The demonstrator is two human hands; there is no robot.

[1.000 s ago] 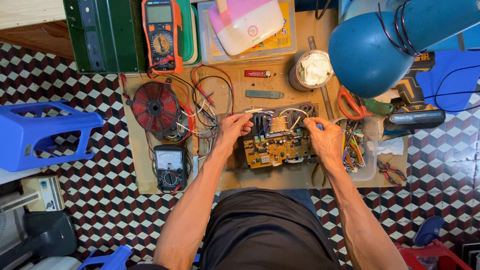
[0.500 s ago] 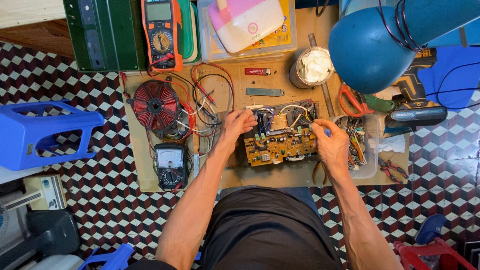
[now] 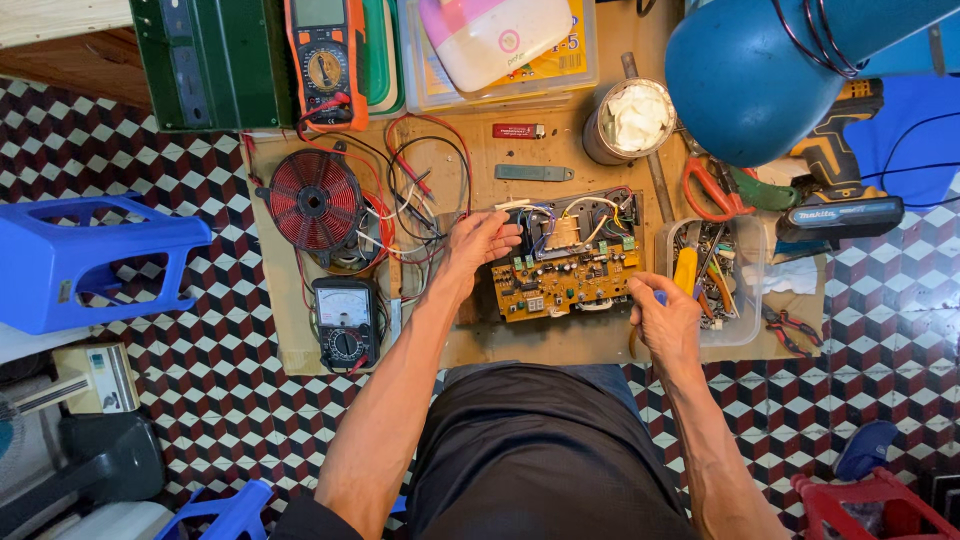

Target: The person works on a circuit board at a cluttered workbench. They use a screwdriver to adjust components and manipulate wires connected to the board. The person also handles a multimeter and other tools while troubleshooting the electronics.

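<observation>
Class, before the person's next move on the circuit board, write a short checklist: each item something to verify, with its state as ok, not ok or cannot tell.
1. Circuit board lies flat on the wooden work board: ok.
2. Left hand steadies the circuit board at its left edge: ok.
3. Right hand has a firm grip on a small blue-tipped tool: cannot tell, the fingers hide most of it.
4. Loose wires are kept away from the circuit board: not ok, they run right up to the left hand.
5. Analog meter is connected to the circuit board: cannot tell.
6. Parts tray sits beside the right hand: ok.
</observation>
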